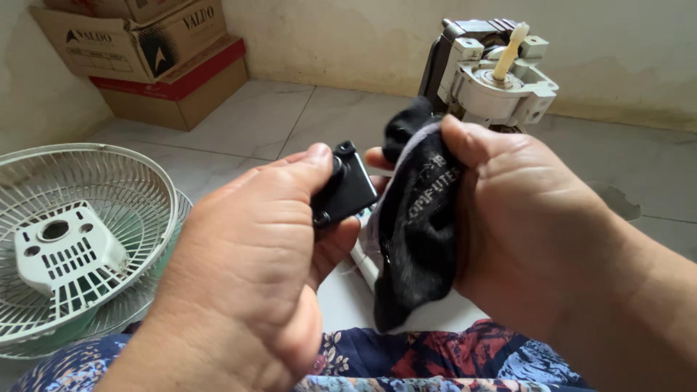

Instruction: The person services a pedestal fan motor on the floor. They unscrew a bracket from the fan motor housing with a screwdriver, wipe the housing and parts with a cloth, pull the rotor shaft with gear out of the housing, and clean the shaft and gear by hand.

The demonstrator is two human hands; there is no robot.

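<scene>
- The small boxy part [347, 187] is plain black.
- The cloth [415, 229] is black with a grey edge and pale lettering.
- The fan motor [494, 72] is grey-white with a cream shaft.
- The fan grille [80, 232] is off-white.
- The cardboard boxes [149, 58] are brown, 1 with a red band.
- The garment [435, 359] is navy with a red and blue floral print.
- The floor [290, 123] is pale grey marbled tile.

Matt black cloth [414, 232]; glossy black plastic part [347, 187].

One head-worn camera looked down and forward from close above the hands [348, 239], toward the tiled floor [290, 116] and far wall [348, 36].
</scene>
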